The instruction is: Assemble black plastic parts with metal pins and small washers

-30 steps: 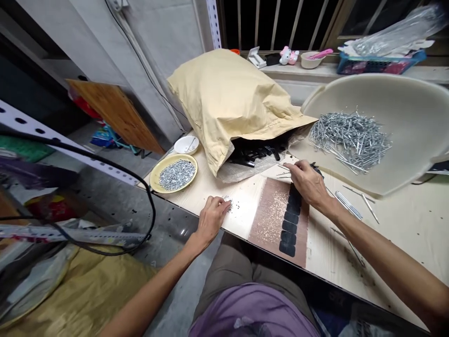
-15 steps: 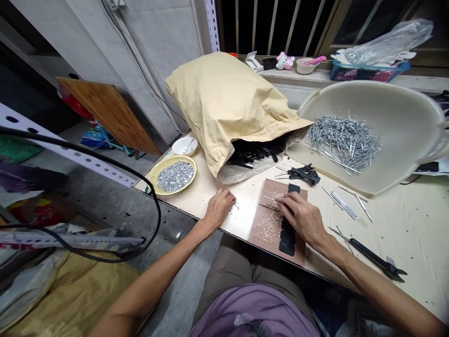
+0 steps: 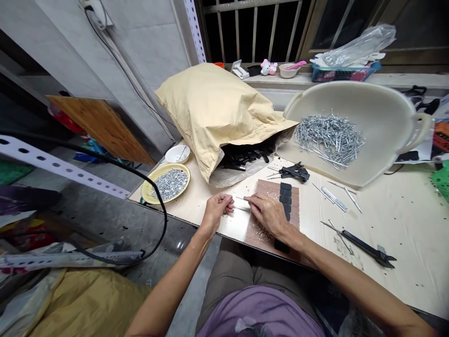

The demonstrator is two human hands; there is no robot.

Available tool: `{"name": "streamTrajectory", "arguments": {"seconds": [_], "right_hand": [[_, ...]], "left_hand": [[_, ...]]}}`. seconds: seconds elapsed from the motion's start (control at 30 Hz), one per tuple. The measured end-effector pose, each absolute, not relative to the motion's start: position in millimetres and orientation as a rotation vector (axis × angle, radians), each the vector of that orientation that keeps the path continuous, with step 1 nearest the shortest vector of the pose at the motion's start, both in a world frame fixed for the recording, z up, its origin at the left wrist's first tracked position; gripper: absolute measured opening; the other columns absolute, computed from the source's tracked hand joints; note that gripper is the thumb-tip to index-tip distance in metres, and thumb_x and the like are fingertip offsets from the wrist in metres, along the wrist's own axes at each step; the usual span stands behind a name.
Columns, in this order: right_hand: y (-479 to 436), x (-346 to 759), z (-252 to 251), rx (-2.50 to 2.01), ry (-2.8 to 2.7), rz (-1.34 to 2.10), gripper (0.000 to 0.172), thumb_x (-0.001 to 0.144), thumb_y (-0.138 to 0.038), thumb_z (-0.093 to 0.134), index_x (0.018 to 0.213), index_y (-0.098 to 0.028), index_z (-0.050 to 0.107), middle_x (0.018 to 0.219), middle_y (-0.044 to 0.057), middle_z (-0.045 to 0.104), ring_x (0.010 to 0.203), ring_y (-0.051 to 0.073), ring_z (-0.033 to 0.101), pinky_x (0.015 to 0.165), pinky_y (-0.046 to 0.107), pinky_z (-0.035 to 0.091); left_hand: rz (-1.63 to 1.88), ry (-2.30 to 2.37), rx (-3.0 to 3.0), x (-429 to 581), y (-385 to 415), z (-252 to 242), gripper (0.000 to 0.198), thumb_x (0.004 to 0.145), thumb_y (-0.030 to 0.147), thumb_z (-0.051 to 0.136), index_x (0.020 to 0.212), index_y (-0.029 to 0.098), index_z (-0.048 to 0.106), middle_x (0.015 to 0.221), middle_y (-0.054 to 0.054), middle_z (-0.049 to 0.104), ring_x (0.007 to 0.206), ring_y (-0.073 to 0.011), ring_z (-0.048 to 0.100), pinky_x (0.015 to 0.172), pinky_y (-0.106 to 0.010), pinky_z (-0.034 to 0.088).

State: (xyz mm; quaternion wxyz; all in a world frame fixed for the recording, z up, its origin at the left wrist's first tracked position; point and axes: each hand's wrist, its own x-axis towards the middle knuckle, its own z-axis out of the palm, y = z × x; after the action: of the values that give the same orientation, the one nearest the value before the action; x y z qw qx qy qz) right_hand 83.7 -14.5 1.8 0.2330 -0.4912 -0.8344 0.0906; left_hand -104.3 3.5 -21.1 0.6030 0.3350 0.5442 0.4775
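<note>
My right hand [image 3: 269, 214] pinches a thin metal pin [image 3: 240, 198], whose free end points left toward my other hand. My left hand [image 3: 216, 210] is closed at the fingertips just above the table's front edge; what it may hold is too small to name. Small dark bits lie around those fingers. Beneath my right hand is a brown board [image 3: 261, 229] sprinkled with pale crumbs. A row of black rounded pieces [image 3: 286, 200] runs along it, partly covered by my hand and forearm.
A yellow dish [image 3: 144, 192] of small metal parts stands left, beside a white bowl [image 3: 168, 157]. Behind is a large paper sack [image 3: 217, 103] of black parts. To the right are a pale basin [image 3: 382, 126] of metal pins, loose pins [image 3: 333, 199] and a black tool [image 3: 365, 245].
My right hand has moved left with the pin, from over the black pieces to near my left hand. My left hand has risen and turned its fingertips toward it. The view has shifted slightly.
</note>
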Motion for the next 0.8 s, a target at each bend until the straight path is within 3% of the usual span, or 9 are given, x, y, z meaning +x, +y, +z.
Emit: {"name": "streamTrajectory", "arguments": {"seconds": [0.4, 0.8], "right_hand": [[-24, 82, 10, -1.420, -2.311, -0.021, 0.023, 0.093, -0.027, 0.045, 0.108, -0.028, 0.063, 0.092, 0.002, 0.066, 0.075, 0.014, 0.057, 0.059, 0.025, 0.035], [-35, 87, 10, -1.477, -2.200, -0.104, 0.021, 0.094, -0.026, 0.044, 0.091, -0.020, 0.063, 0.083, 0.004, 0.066, 0.072, 0.014, 0.058, 0.061, 0.026, 0.034]], "left_hand": [[1.212, 1.065, 0.557, -83, -8, -7, 0.031, 0.060, 0.031, 0.081, 0.074, 0.009, 0.065, 0.067, -0.002, 0.064, 0.060, -0.0069, 0.059, 0.063, -0.021, 0.053], [1.210, 1.081, 0.622, -68, -12, -5, 0.038, 0.057, 0.031, 0.082, 0.084, 0.009, 0.068, 0.067, 0.000, 0.064, 0.057, -0.0068, 0.059, 0.063, -0.022, 0.053]]}}
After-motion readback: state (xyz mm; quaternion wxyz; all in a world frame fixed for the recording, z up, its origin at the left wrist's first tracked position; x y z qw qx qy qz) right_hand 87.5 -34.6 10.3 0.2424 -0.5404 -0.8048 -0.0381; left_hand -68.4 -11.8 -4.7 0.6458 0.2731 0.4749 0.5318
